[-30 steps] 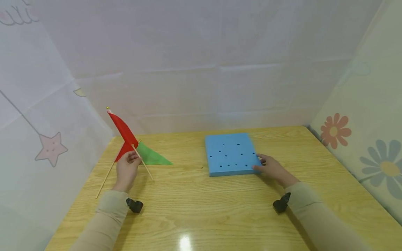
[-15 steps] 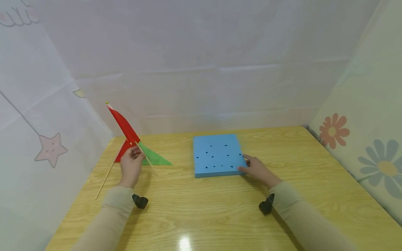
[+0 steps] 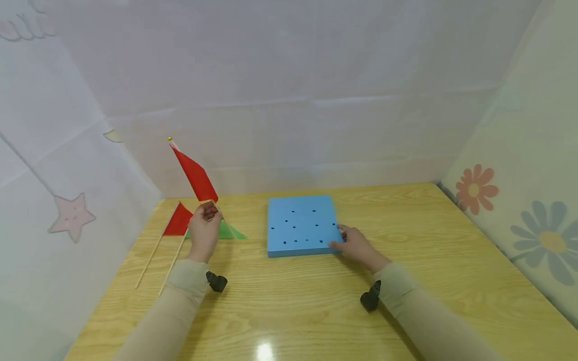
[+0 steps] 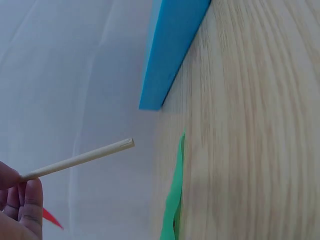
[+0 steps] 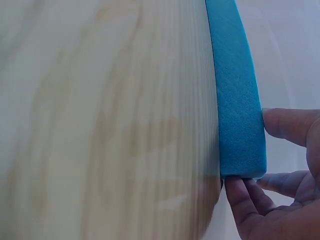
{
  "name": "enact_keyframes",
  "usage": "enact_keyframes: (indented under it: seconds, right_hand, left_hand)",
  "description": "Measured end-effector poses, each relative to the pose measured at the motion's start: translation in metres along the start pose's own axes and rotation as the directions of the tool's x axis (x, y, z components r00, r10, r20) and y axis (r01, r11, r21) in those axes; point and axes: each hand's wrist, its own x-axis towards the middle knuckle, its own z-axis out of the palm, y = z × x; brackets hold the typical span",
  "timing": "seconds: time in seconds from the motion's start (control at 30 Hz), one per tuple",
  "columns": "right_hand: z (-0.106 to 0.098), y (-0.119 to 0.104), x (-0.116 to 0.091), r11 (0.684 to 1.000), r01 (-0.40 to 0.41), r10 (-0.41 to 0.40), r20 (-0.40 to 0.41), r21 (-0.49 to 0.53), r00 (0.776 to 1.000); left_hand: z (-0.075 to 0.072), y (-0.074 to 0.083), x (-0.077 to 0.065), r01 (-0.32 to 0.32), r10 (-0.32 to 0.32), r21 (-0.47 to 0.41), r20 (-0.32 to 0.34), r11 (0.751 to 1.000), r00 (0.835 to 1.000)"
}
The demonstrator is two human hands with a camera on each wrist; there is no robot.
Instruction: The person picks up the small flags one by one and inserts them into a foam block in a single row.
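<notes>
Booth (image 3: 289, 125), perhaps, printed cloth walls (image 3: 519, 145), wooden table (image 3: 289, 301)

green flag (image 3: 224, 232) at left partly hidden from me by the left hand (image 3: 204, 230), both sleeves (image 3: 158, 321) cut off near, grey flower (image 3: 552, 241) cut off right

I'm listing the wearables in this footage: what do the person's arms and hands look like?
The left sleeve and right sleeve are long, plain and beige, ending at the wrists. A small, blocky black device sits at each wrist. The left hand and right hand wear no gloves. No cables are visible.
</notes>
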Motion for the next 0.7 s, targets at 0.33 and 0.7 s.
enact_keyframes:
  seconds: [0.33, 0.7]
  right_hand:
    - [0.008, -0.007, 0.005, 1.0, -0.006, 0.006, 0.003, -0.008, 1.0]
    - [0.006, -0.01, 0.003, 1.0, -0.004, 0.004, 0.0, -0.011, 1.0]
  left_hand:
    - [0.037, 0.008, 0.0, -0.064, 0.064, -0.015, 0.023, 0.998, 0.998]
    - [0.067, 0.007, -0.001, -0.143, 0.144, -0.032, 0.048, 0.989, 0.988]
